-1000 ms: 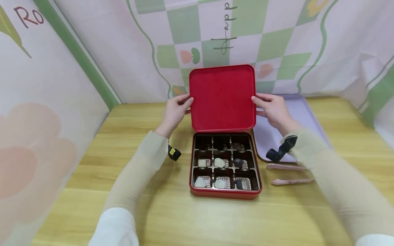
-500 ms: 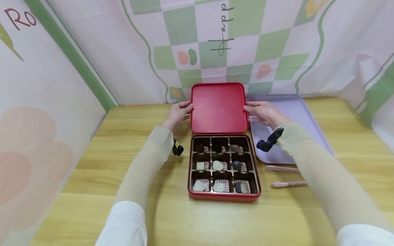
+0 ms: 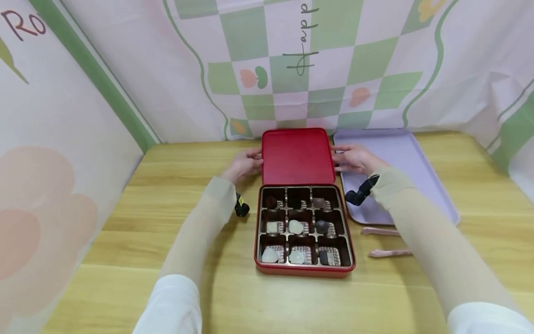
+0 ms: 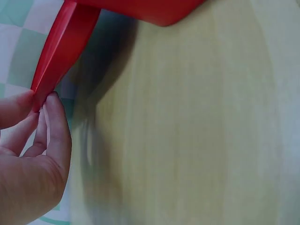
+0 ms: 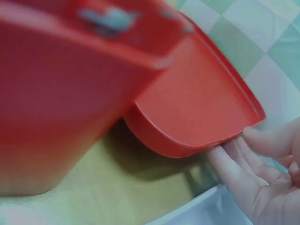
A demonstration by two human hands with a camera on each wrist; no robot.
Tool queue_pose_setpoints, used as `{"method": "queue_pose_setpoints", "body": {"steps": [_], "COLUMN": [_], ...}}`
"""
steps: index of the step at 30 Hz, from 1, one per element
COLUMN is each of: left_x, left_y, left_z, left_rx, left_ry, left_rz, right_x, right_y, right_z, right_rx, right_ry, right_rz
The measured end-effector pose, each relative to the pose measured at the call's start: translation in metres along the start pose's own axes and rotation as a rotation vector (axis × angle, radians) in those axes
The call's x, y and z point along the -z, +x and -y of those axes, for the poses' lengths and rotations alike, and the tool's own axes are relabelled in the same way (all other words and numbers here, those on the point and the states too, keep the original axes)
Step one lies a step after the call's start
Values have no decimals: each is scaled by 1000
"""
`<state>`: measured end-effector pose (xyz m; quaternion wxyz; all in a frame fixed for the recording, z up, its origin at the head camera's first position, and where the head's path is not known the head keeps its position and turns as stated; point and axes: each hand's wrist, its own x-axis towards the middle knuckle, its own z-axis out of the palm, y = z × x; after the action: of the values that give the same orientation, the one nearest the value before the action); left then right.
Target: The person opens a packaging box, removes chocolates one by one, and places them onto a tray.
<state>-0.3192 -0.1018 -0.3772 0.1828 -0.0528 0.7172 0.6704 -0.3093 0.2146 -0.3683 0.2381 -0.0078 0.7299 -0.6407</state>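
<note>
A red lid (image 3: 298,157) leans back behind a red tin box (image 3: 304,270), its lower edge right at the box's back rim. My left hand (image 3: 243,164) pinches the lid's left edge; in the left wrist view, thumb and fingertips (image 4: 52,101) meet on its red rim (image 4: 65,51). On the opposite side, my right hand (image 3: 355,159) grips the right edge, thumb (image 5: 255,136) on the rim and fingers against the side wall. Inside the box, a brown divided tray holds chocolates: white pieces (image 3: 295,227), a dark round one (image 3: 322,226) and dark square ones (image 3: 319,202).
A lilac tray (image 3: 396,171) lies at the back right, partly under my right forearm. Two pink-handled utensils (image 3: 381,231) lie in front of it, their far ends hidden by the sleeve. A checkered cloth wall (image 3: 288,74) stands close behind the lid.
Held by both hands, the lid has tilted back and come down behind the box, from nearly upright to a low slant. The hands have lowered with it; the box stays in place.
</note>
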Motion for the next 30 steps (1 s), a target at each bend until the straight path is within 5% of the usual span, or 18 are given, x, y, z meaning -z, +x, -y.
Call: {"method": "queue_pose_setpoints", "body": {"steps": [5,9,15,30], "left_x": [-2,-1,-2,-2], "left_y": [-11,-4,6,2], "left_z": [-6,1,11,11], "left_rx": [35,21,-8,-10], "left_ry": [-35,-23,4,20], "left_rz": [-3,-25,-63,-87], "right_x": [-1,-4,-8,-13], "right_y": [2,4,1,-2], "right_z": [-1,0,7,14], "right_rx": [14,13,-24,-37], "right_ry": [-43,-94,-58,-17], "right_rz": [-3,7,40,72]}}
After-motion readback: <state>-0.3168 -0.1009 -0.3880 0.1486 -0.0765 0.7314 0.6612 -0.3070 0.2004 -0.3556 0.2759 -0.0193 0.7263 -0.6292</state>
